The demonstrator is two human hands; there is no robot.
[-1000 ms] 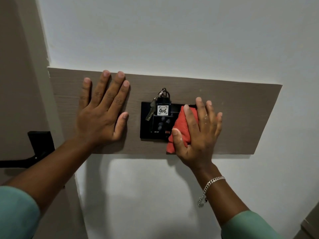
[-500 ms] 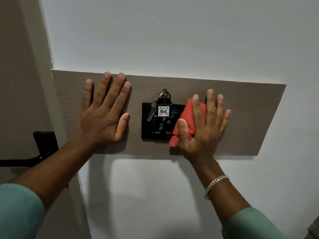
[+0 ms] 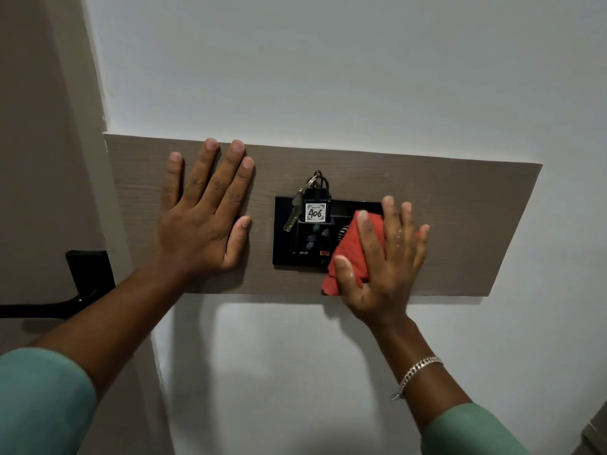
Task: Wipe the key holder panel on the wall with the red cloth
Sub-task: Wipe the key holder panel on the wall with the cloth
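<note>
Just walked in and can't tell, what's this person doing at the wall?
A person is cleaning a wall-mounted key holder. The right hand presses a red cloth flat against the right part of the black panel, which sits on a wooden board. The left hand rests open on the board, left of the panel. A key with a tag reading 406 hangs at the panel's top.

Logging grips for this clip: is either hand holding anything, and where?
The right hand presses the red cloth flat against the black panel, over its right portion; the left hand holds nothing.
</note>
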